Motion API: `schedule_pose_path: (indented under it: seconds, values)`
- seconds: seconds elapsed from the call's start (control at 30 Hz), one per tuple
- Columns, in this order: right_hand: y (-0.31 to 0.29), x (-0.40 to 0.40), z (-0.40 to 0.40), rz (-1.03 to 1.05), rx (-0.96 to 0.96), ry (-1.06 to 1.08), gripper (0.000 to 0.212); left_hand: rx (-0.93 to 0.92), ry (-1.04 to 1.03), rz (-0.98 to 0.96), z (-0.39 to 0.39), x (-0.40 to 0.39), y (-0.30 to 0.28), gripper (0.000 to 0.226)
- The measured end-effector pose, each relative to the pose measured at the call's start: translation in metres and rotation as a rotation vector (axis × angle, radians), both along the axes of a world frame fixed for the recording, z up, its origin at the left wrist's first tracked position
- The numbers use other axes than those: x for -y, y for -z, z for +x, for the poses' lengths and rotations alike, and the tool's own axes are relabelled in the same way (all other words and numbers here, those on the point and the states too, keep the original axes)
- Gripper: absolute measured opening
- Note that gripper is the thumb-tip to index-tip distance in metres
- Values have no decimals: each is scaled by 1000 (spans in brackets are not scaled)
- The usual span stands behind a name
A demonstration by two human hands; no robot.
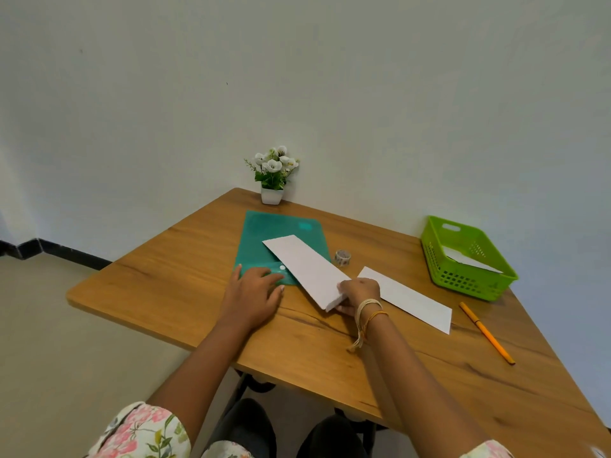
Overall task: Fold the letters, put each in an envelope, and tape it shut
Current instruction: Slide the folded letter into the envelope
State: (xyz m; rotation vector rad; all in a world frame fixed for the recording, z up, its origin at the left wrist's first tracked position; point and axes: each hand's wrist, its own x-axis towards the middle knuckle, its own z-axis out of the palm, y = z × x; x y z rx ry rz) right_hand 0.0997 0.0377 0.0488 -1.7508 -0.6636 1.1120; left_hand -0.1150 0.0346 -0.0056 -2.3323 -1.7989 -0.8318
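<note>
Wooden counter [185, 282], warm brown grain with a dark crack line near the middle, rounded corners, filling the lower centre and right of the frame. My left hand [254, 292] lies flat, fingers straight, on the lower edge of a teal plastic folder [264, 239], smooth and slightly glossy, with a white snap button [282, 267] just beside my fingertips. My right hand [358, 294], with pale and orange thread bands at the wrist, pinches the near end of a long white folded letter [304, 264], matte paper, narrow rectangle, slanting from centre up-left so that its far end overlies the folder. Hands apart, one each side of the letter's near end. Just right of my right hand, a second white paper rectangle [413, 299] lies flat on the counter; whether letter or envelope I cannot tell. Between the two papers, toward the wall, a small roll of patterned tape [343, 257] stands on its side. Right of centre, a lime-green plastic basket [463, 279], perforated walls, slot handle, with white paper [469, 259] inside. Lower right, a slim orange pencil-like stick [486, 332], lying diagonally. Upper centre, at the counter's far corner, white artificial flowers in a small white square pot [271, 195]. Floral sleeves at the bottom edge.
</note>
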Motion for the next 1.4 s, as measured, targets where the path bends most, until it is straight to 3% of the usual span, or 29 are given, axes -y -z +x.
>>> schedule_pose_path:
  seconds: [0.03, 0.17, 0.27, 0.5, 0.57, 0.63, 0.7, 0.8, 0.9, 1.1, 1.23, 1.3, 1.4]
  values:
    - [1, 0, 1, 3, 9, 0, 10, -4, -58, -1, 0, -1, 0, 49]
    - [8, 2, 13, 39, 167, -29, 26, -6, -225, -51, 0, -1, 0, 57]
    - [11, 7, 22, 70, 121, -8, 30, -34, -286, -83, 0, -2, 2, 62]
    - [13, 15, 24, 45, 142, -28, 20, 18, -399, -196, 0, -2, 1, 72]
    - [9, 19, 23, 8, 278, -92, 11, 17, -432, -227, 1, -2, 0, 76]
    - [8, 22, 23, 0, 426, -173, 17, 6, -468, -220, 1, -1, -3, 79]
    - [10, 25, 24, -1, 489, -200, 23, -18, -388, -109, 4, -1, -6, 72]
    - [13, 28, 24, 15, 478, -174, 26, 13, 13, 35, 21, 2, -7, 47]
    - [13, 28, 28, 23, 430, -132, 21, 150, 285, -132, 57, 10, -12, 42]
    - [13, 30, 37, 59, 368, -129, 20, 136, 277, -362, 94, 6, -17, 54]
    - [16, 26, 42, 120, 698, -198, 33, 158, 252, -384, 92, 4, -16, 50]
    - [14, 24, 52, 131, 864, -144, 28, 201, 255, -368, 90, 5, -14, 45]
    - [8, 9, 83, 118, 964, -152, 29, 223, 252, -335, 89, 7, -16, 38]
